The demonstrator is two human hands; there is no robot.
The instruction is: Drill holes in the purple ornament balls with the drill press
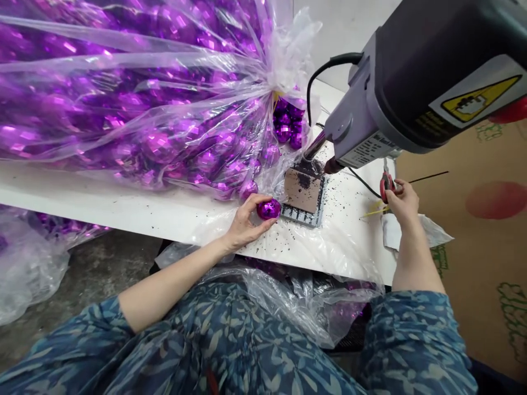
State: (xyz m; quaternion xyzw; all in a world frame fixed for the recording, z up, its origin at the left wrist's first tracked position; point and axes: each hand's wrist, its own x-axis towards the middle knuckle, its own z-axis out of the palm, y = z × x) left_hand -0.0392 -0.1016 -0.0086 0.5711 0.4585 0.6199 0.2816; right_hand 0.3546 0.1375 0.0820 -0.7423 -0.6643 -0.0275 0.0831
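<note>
Between thumb and fingers, my left hand grips a shiny purple faceted ball, just left of a small drill press's base. On that base lies a brown board sprinkled with dark shavings. Over at the right, my right hand is closed on red-handled scissors, their blades pointing up and away. The drill press's grey and black head hangs above the base.
A big clear bag of purple balls fills the left and back of the white table. Loose purple balls show by its tied neck. Plastic sheeting drapes over the front edge. A cardboard box stands at right; a black cable runs behind.
</note>
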